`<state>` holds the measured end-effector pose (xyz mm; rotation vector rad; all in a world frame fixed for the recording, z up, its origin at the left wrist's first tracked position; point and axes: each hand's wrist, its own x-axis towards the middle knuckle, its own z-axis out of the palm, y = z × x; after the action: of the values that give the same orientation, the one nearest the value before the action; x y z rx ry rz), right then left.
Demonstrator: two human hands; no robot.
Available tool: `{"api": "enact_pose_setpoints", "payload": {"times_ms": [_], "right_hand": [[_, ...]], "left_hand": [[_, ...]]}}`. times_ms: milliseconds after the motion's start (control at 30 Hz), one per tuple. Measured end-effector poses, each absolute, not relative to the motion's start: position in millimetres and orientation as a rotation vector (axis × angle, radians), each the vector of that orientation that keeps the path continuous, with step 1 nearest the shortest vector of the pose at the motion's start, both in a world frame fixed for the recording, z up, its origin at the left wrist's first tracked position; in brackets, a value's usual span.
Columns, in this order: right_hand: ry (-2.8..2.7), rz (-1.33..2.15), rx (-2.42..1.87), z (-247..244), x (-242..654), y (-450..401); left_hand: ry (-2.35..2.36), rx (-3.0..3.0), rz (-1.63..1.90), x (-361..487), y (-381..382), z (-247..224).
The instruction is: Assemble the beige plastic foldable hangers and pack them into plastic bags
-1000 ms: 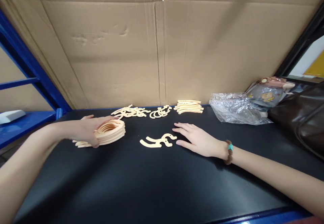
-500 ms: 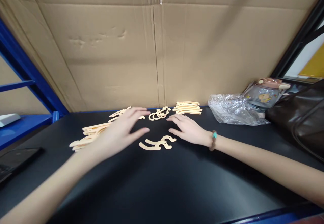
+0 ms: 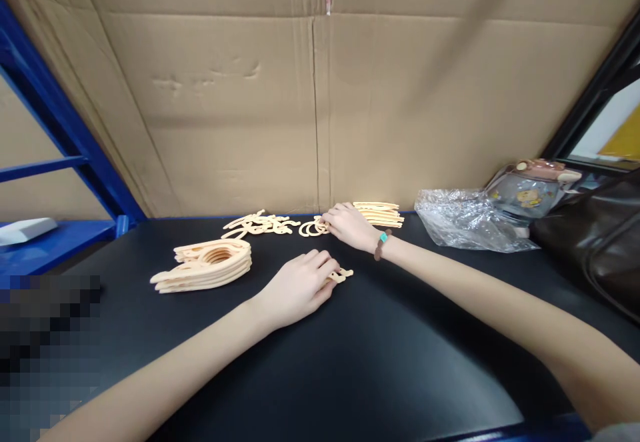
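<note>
My left hand [image 3: 303, 287] is closed over the flat, curved wooden pieces [image 3: 343, 274] at the middle of the table. Its fingers cover most of them, and only the knobbed ends stick out to the right. Farther back, my right hand [image 3: 351, 226] has its fingers curled down on a small group of hook-shaped wooden pieces [image 3: 309, 231]. Its fingertips are partly hidden, and exactly what they pinch is hard to make out. Just behind the right hand lies a stack of thin wooden strips [image 3: 383, 215].
A stack of larger wooden pieces with a round opening [image 3: 215, 272] sits at left, with a loose pile of curved pieces [image 3: 265, 224] behind it. Clear plastic wrap [image 3: 465, 222], a bottle [image 3: 525, 189] and a dark bag [image 3: 590, 229] occupy the right. Cardboard [image 3: 215, 109] walls the back.
My left hand has come right and down onto the curved pieces in the middle and closed. My right hand has moved back and left to the hook-shaped pieces. The left stack is now uncovered.
</note>
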<state>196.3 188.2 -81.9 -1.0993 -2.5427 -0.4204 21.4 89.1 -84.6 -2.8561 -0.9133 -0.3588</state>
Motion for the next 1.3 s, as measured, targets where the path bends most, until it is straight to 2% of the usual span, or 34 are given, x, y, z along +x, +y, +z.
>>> {"api": "enact_pose_setpoints", "payload": {"times_ms": [167, 333, 500, 600, 733, 1033, 1300], "right_hand": [[-2.456, -0.474, -1.031, -64, 204, 176], [-2.336, -0.498, -1.021, -51, 223, 129], [-2.330, -0.748, -0.963, -62, 241, 75], [-2.313, -0.780, -0.987, -74, 247, 64], [-2.314, -0.697, -1.018, -84, 251, 71], [-2.270, -0.282, -1.151, -93, 254, 80], [-2.479, -0.225, -1.019, -95, 250, 86]], "left_hand": [[-0.861, -2.820, -0.318, 40, 105, -86], [-0.961, -2.796, -0.415, 40, 104, -91], [-1.109, -2.775, -0.534, 20, 89, -93], [-1.166, -2.849, -0.622, 9, 84, -90], [-1.146, -2.928, -0.693, 5, 85, -86], [-0.941, -2.893, -0.674, 8, 84, -83], [-0.931, -2.947, -0.617, 9, 84, -85]]}}
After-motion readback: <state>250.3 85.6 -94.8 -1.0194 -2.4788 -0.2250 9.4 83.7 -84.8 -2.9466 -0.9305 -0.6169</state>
